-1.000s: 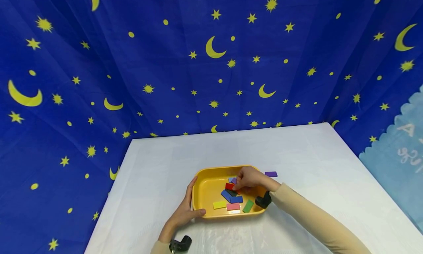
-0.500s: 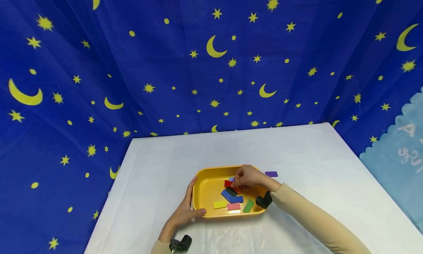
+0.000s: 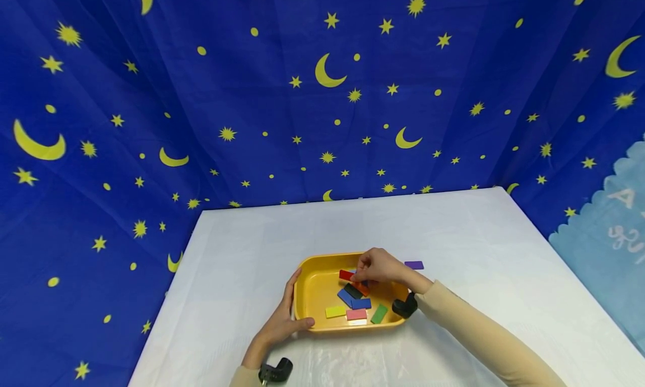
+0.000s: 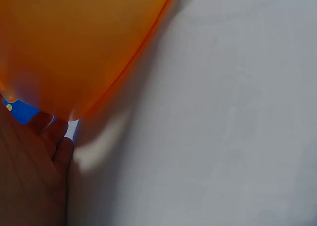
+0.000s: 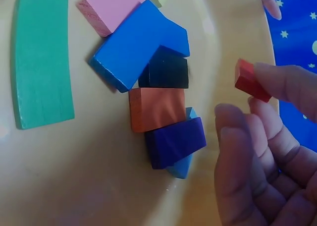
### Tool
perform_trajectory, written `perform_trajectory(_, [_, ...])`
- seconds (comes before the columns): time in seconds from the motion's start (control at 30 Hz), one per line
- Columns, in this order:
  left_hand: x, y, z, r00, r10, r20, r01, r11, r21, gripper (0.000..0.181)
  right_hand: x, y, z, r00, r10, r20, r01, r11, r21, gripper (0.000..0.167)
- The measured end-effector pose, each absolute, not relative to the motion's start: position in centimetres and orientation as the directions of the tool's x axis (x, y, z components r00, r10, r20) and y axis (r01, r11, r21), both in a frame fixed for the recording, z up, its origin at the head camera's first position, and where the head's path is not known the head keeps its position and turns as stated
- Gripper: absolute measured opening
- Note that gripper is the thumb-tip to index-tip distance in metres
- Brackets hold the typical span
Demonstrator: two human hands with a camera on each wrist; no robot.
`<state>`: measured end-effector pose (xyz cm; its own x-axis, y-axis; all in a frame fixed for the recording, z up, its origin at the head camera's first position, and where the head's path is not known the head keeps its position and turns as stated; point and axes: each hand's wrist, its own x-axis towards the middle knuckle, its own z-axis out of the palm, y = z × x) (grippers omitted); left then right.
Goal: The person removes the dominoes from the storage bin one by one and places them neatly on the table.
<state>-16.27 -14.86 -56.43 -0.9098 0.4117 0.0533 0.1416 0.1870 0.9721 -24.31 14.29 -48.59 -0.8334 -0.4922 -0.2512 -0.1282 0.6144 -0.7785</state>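
Observation:
My right hand (image 3: 378, 265) pinches a small red wooden block (image 5: 251, 81) between thumb and fingertips, above the far part of a yellow plastic tray (image 3: 314, 261). My left hand (image 3: 282, 318) holds the tray's left end, its thumb at the near rim and its fingers along the left side. Beneath the right hand lie an orange block (image 5: 158, 108), a black block (image 5: 168, 70), a dark purple block (image 5: 177, 141) and a light blue block (image 5: 182, 166) partly hidden under it. Two blue blocks (image 5: 126, 47) overlap beside the black one.
Along the tray's near side lie a yellow block (image 3: 335, 312), a pink block (image 3: 356, 314) and a green block (image 3: 379, 313). A purple block (image 3: 414, 265) rests outside the tray, on the white table (image 3: 242, 252). Behind hangs a blue star-patterned cloth (image 3: 282, 168).
The right hand has risen slightly with the red block, which has come up off the pile and shifted a little left. The left hand and tray stay still.

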Motion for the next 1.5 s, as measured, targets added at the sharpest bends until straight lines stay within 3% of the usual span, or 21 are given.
perform_trajectory(0.67, [-16.2,-14.8,-56.3,-0.907,0.417,0.053,0.136,0.172,0.976,0.106,-24.1,17.9,-47.0,-0.844,-0.494,-0.211,-0.037,0.446,-0.894,0.025])
perform_trajectory(1.5, [-16.1,-15.0,-56.2,-0.896,0.439,0.069,0.144,0.14,0.98,0.109,-25.8,24.2,-46.8,-0.914,-0.316,-0.255,0.087,0.461,-0.883,0.032])
